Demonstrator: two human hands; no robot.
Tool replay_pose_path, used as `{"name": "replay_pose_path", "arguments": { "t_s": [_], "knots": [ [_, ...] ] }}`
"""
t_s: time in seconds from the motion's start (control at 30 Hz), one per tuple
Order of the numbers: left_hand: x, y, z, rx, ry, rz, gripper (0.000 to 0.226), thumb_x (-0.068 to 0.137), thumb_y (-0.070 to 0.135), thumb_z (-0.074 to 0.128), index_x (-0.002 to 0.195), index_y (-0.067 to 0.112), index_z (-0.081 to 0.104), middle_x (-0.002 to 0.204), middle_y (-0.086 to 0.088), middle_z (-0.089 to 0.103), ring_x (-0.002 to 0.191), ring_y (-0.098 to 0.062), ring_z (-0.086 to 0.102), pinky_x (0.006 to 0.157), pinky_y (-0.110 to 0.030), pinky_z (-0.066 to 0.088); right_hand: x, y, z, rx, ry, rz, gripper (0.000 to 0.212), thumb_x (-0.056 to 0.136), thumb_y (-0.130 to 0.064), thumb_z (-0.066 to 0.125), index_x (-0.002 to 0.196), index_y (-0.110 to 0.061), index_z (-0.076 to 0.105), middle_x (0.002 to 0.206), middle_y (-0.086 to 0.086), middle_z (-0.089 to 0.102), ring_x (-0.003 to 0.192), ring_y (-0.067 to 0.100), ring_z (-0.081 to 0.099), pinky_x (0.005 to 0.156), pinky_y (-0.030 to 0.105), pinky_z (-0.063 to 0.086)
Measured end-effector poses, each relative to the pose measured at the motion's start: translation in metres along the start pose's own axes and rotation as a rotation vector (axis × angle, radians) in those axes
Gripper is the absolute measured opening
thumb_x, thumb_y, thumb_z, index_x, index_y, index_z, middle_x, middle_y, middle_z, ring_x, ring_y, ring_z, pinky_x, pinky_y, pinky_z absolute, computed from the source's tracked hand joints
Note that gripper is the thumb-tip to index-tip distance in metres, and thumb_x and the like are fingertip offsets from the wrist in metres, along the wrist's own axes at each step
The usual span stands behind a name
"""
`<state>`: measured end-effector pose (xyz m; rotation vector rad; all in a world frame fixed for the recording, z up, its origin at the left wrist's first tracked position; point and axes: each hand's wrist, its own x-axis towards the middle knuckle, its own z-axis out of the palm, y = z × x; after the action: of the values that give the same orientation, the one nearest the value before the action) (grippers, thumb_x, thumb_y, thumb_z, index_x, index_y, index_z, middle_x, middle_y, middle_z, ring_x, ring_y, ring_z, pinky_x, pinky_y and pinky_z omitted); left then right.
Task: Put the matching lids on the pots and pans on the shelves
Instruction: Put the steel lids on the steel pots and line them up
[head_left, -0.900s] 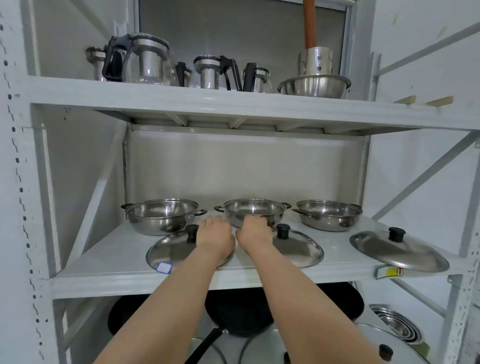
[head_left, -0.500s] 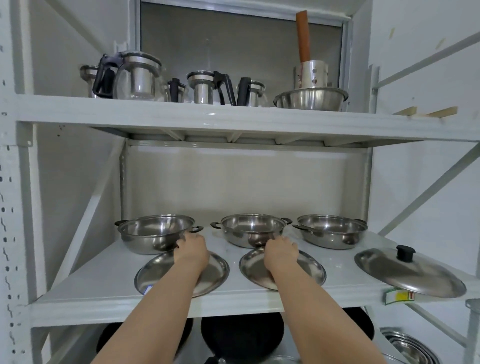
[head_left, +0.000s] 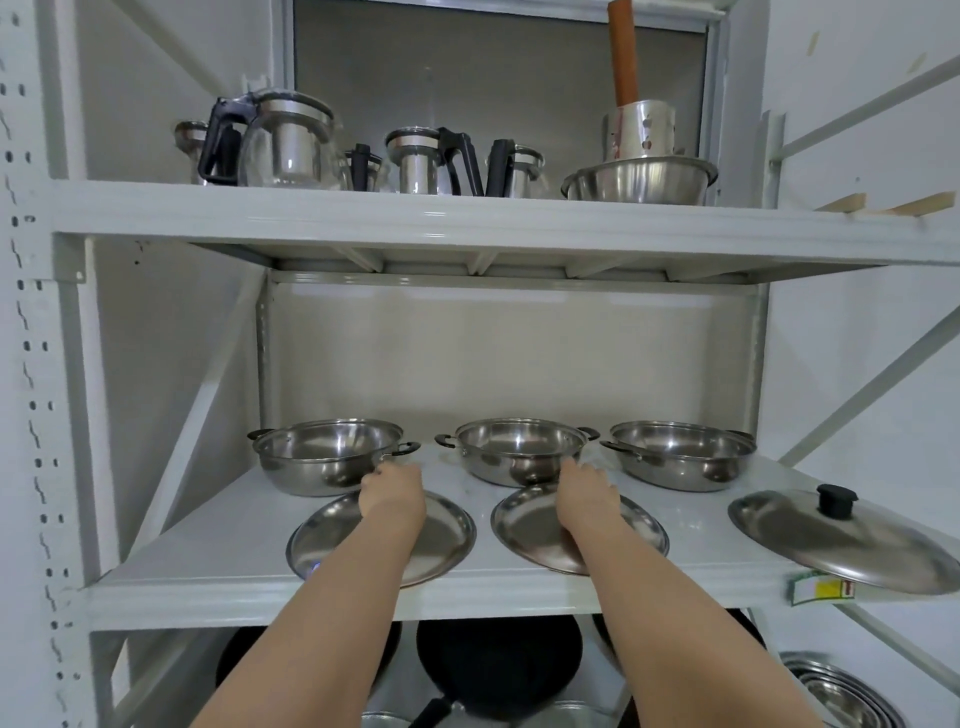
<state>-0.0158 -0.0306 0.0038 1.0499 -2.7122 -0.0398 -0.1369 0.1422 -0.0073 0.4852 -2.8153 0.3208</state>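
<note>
Three open steel pots stand in a row at the back of the middle shelf (head_left: 208, 566): the left pot (head_left: 322, 457), the middle pot (head_left: 519, 449) and the right pot (head_left: 680, 457). In front of them lie three steel lids. My left hand (head_left: 392, 496) curls over the knob of the left lid (head_left: 444, 540), which lies flat. My right hand (head_left: 587, 499) closes over the knob of the middle lid (head_left: 524, 532). Both knobs are hidden under my fingers. The right lid (head_left: 841, 551), with a black knob, overhangs the shelf's front edge, untouched.
The upper shelf (head_left: 467, 223) carries several glass teapots (head_left: 291, 145) and a steel bowl (head_left: 641, 179) holding a steel holder with a brown stick. Below, black pans (head_left: 498, 665) and stacked steel bowls (head_left: 841, 691) sit on the lower level. Diagonal braces flank both sides.
My hands moved apart from the gap between the two lids onto their knobs, left hand leftward and right hand rightward. The view has tilted upward. The lids still lie on the shelf.
</note>
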Motion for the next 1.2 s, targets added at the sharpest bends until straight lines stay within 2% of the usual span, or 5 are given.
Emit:
{"name": "replay_pose_path", "arguments": {
  "t_s": [0.27, 0.43, 0.63, 0.9, 1.2],
  "knots": [
    [-0.017, 0.009, -0.030, 0.032, -0.007, 0.068, 0.043, 0.092, 0.003, 0.042, 0.134, 0.007, 0.052, 0.138, -0.012, 0.050, 0.126, -0.029, 0.051, 0.096, -0.039, 0.048, -0.003, 0.007, -0.013, 0.066, 0.031, 0.027, 0.030, 0.092, -0.009, 0.050, 0.122, -0.003, 0.053, 0.124, 0.017, 0.059, 0.115, 0.031, 0.055, 0.096, 0.036, 0.047],
    [-0.025, 0.018, -0.058, -0.009, -0.038, 0.060, 0.039, 0.095, 0.005, 0.037, 0.130, 0.002, 0.054, 0.135, -0.015, 0.053, 0.123, -0.031, 0.053, 0.100, -0.040, 0.047, 0.004, 0.003, -0.053, 0.035, 0.028, -0.018, 0.027, 0.089, -0.015, 0.054, 0.113, -0.003, 0.061, 0.119, 0.016, 0.064, 0.111, 0.032, 0.060, 0.089, 0.034, 0.049],
    [-0.027, 0.033, -0.095, 0.054, -0.037, 0.075, 0.035, 0.097, 0.007, 0.041, 0.129, 0.003, 0.054, 0.136, -0.013, 0.052, 0.125, -0.030, 0.051, 0.101, -0.039, 0.043, 0.019, -0.019, -0.092, 0.112, 0.121, -0.060, 0.030, 0.089, -0.013, 0.053, 0.117, -0.001, 0.057, 0.124, 0.019, 0.060, 0.115, 0.035, 0.056, 0.092, 0.034, 0.048],
    [0.014, 0.014, -0.107, 0.035, 0.090, -0.018, 0.040, 0.091, 0.003, 0.044, 0.129, 0.005, 0.054, 0.133, -0.011, 0.052, 0.123, -0.031, 0.052, 0.096, -0.038, 0.045, 0.053, -0.034, -0.081, 0.319, 0.425, -0.200, 0.031, 0.088, -0.006, 0.054, 0.117, 0.000, 0.059, 0.119, 0.022, 0.057, 0.113, 0.037, 0.050, 0.096, 0.039, 0.044],
    [0.069, 0.004, -0.106, 0.187, 0.201, 0.034, 0.041, 0.090, 0.001, 0.049, 0.130, 0.007, 0.053, 0.131, -0.010, 0.055, 0.122, -0.029, 0.054, 0.093, -0.033, 0.045, 0.100, -0.064, -0.059, 0.334, 0.367, -0.185, 0.026, 0.092, -0.008, 0.051, 0.116, 0.000, 0.059, 0.119, 0.022, 0.058, 0.116, 0.038, 0.049, 0.095, 0.038, 0.044]
  ]
}}
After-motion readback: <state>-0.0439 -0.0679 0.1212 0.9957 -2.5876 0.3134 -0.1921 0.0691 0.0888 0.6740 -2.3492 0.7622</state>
